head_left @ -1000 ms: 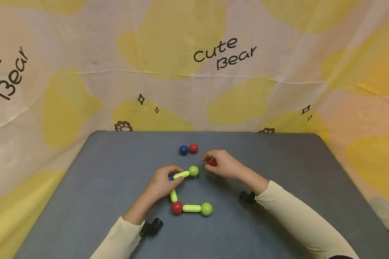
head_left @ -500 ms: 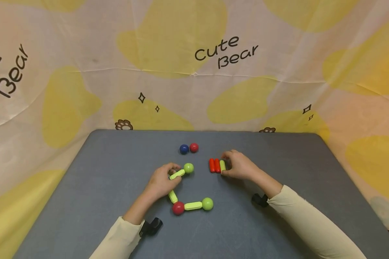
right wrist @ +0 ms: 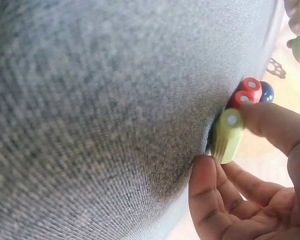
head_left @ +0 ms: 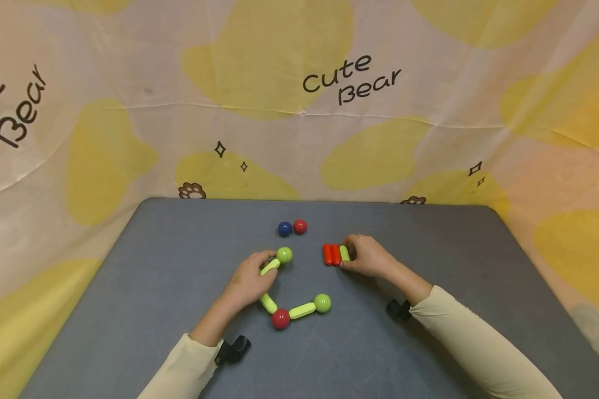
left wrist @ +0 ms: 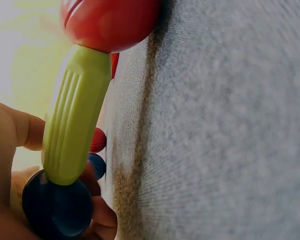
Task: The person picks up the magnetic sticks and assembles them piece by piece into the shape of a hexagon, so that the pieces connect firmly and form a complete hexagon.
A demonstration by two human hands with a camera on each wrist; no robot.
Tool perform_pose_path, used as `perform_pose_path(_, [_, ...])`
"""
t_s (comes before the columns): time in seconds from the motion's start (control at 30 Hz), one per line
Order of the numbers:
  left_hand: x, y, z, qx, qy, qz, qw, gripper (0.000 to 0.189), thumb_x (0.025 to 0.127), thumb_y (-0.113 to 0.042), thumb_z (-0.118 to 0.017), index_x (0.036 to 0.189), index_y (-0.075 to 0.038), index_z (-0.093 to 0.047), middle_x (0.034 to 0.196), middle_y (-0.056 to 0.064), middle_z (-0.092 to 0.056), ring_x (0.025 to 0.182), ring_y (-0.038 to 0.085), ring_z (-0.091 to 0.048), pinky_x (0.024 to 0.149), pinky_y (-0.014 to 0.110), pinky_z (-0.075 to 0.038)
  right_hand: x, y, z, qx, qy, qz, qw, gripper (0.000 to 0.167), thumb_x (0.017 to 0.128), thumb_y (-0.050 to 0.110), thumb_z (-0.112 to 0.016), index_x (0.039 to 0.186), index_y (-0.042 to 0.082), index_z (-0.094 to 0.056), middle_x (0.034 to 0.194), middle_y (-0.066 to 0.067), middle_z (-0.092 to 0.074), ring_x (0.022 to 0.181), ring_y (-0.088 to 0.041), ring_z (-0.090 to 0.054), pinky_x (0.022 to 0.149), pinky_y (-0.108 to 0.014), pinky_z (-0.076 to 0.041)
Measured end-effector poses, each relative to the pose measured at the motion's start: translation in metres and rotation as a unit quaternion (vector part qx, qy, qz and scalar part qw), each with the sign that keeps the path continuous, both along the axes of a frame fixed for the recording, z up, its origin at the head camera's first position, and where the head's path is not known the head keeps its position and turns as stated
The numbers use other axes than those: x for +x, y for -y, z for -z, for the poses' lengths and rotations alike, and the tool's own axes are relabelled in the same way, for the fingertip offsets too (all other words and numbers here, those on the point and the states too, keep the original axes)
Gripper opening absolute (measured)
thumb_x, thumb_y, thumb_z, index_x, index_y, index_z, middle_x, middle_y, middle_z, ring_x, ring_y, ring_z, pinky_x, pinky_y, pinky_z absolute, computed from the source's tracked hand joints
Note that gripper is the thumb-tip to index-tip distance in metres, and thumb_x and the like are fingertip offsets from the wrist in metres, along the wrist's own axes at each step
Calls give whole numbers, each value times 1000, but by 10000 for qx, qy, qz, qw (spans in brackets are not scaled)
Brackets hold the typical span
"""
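Note:
My left hand (head_left: 249, 277) holds a bent chain of yellow-green magnetic sticks and balls, its fingers around a blue ball (left wrist: 57, 205) and the stick beside it. A green ball (head_left: 284, 255) caps the chain's far end. A second stick (head_left: 268, 303) runs to a red ball (head_left: 280, 319), where a third stick (head_left: 302, 311) leads to another green ball (head_left: 322, 303). At the right, my right hand (head_left: 369, 256) pinches a loose yellow-green stick (right wrist: 229, 137) between thumb and fingers. Two red sticks (head_left: 331, 255) lie side by side against its left.
A loose blue ball (head_left: 284, 229) and a red ball (head_left: 300, 226) sit together farther back on the grey table (head_left: 429, 244). A patterned cloth (head_left: 259, 100) hangs behind the table.
My right hand has moved right, and the red sticks it was covering now show on the table beside the yellow-green one. The chain in my left hand has turned counterclockwise.

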State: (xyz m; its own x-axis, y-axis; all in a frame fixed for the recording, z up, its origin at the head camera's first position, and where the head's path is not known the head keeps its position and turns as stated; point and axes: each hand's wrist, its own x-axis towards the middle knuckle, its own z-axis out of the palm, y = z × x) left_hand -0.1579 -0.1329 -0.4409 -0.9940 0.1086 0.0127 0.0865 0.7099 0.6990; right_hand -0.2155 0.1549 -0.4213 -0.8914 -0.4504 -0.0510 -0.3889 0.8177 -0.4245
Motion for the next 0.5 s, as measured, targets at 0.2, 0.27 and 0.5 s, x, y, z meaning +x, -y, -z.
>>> perform_pose_path(0.2, [0, 0, 1, 185, 199, -101, 9996, 34, 86, -19, -60, 119, -14, -65, 92, 3, -63, 82, 17, -54, 71, 31, -44, 0, -2, 1, -85, 8, -4, 10000, 44, 74, 7, -73, 116, -1, -61, 89, -12, -67, 75, -19, -61, 66, -32, -50])
perform_pose_path(0.27, [0, 0, 3, 349, 320, -109, 9988, 35, 86, -18, -60, 120, -13, -65, 88, 0, -67, 78, 15, -55, 69, 29, -44, 0, -3, 1, -142, 32, -1, 9999, 45, 73, 2, -71, 116, 0, -60, 92, -14, -68, 78, -21, -62, 66, -33, -50])
perform_pose_path(0.5, [1, 0, 2, 344, 317, 4, 9989, 37, 88, -27, -63, 123, -14, -63, 103, 7, -68, 87, 18, -58, 73, 33, -47, -1, -1, -2, -515, -32, 92, 9986, 46, 73, -2, -64, 118, 4, -60, 96, -12, -69, 80, -21, -62, 66, -32, -49])
